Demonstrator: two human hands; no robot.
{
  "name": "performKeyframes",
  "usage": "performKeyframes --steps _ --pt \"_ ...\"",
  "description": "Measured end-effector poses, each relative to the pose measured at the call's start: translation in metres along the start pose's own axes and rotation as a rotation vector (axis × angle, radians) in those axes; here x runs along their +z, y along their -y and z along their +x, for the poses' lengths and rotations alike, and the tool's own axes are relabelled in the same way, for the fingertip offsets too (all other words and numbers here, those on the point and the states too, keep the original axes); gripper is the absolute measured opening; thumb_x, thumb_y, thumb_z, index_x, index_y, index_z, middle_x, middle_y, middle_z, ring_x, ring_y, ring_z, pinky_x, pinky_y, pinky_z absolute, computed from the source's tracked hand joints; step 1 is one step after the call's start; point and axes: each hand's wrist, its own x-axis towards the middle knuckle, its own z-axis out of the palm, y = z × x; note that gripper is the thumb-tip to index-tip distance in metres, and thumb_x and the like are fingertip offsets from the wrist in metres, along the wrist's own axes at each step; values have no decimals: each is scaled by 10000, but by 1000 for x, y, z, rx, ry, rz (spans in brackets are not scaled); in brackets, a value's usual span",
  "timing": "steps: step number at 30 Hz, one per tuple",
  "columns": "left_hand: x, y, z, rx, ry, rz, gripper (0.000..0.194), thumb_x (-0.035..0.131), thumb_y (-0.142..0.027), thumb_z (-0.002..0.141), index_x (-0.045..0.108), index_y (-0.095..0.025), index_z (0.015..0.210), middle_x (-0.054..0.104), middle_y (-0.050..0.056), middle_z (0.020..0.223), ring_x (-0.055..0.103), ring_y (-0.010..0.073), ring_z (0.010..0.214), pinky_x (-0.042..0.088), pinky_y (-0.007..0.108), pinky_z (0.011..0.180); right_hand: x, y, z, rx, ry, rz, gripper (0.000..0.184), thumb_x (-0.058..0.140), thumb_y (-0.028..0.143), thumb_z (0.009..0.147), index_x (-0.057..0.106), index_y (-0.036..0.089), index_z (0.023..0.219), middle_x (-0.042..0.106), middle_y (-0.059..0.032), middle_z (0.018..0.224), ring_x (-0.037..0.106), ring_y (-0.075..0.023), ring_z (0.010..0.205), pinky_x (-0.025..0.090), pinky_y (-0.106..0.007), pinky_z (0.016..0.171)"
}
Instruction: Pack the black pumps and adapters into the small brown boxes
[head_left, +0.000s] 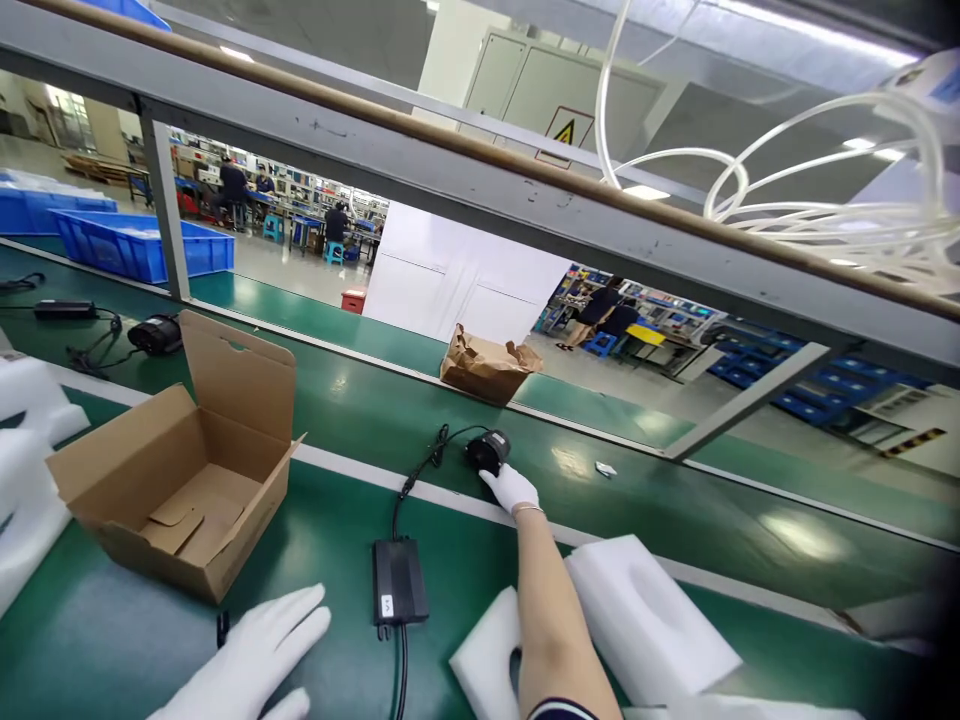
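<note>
hands apart | right white-gloved hand [510, 490]: fingers on black cylindrical corded unit [487, 452], grip unclear | unit on green conveyor belt [97, 640] | left white-gloved hand [255, 650]: open, empty, nearest black rectangular power adapter [399, 582]

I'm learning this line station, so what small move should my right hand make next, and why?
Probably close the fingers around the black cylindrical unit: the white-gloved right hand is touching it, and its cable leads toward the black power adapter, near the open cardboard box.
</note>
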Motion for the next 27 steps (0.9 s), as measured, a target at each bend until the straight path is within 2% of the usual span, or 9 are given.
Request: performKeyframes --steps 5,7,10,14,16,18,21,24,27 --pt "-1 -7 25 43 68 -188 540 626 -322 881 528 -304 1412 572 48 1419 630 238 1216 540 331 997 -22 41 -3 21 -62 -81 447 445 494 985 728 148 977 726 -132 951 679 -225 893 431 -282 711" --pt "-11 -2 23 -48 145 -306 509 595 -337 905 533 -309 1409 538 53 1453 579 266 1280 499 393 1061 -38 57 -18 6 -123 -112 489 385 480 993 735 150 909 725 -129 938 667 -219 884 386 -274 664" --pt "-34 -2 27 -322 268 -616 573 591 -407 906 478 -295 1457 471 84 1510 473 317 1375 402 500 1145 -65 83 -66 -79 -240 -147 516 365 475 972 711 143 783 709 -119 835 637 -209 824 321 -278 615" --pt "-73 -26 44 -630 256 -1337 1114 751 -495 767 21 -305 1587 205 151 1634 408 348 1415 430 524 1116 -102 130 -172 -582 -628 -120 487 448 473 886 580 180 521 587 -65 555 523 -165 576 254 -293 561" --pt "-92 -43 47 -709 199 -1547 1329 844 -431 670 -133 -316 1564 196 184 1628 451 368 1376 474 520 1065 -111 158 -226 -856 -686 -77 469 492 434 859 521 193 457 523 -39 473 462 -146 495 226 -301 542" --pt "-107 -56 40 -805 159 -1599 1371 876 -343 626 -122 -309 1565 346 191 1561 497 372 1331 474 528 1059 -106 188 -270 -1022 -632 -29 424 518 381 841 518 195 459 517 -24 456 453 -143 466 191 -306 530" --pt "-114 -59 12 -966 63 -1546 1308 896 -278 563 60 -271 1568 458 164 1484 469 373 1352 422 511 1119 -74 227 -313 -1115 -483 0 349 525 328 815 557 193 494 548 -25 471 494 -159 467 160 -302 520" --pt "-103 -44 -24 -1074 -92 -1485 1256 910 -210 485 207 -269 1524 446 131 1499 397 381 1404 387 481 1159 -41 255 -337 -1066 -266 -17 335 520 360 843 633 184 582 609 -44 531 559 -183 507 198 -286 512" --pt "-87 -24 -60 -1142 -206 -1646 1014 849 -169 541 390 -292 1437 546 70 1420 402 392 1395 408 514 1139 -35 256 -345 -1032 -2 67 449 509 539 919 686 189 703 683 -46 665 616 -177 610 294 -265 541"
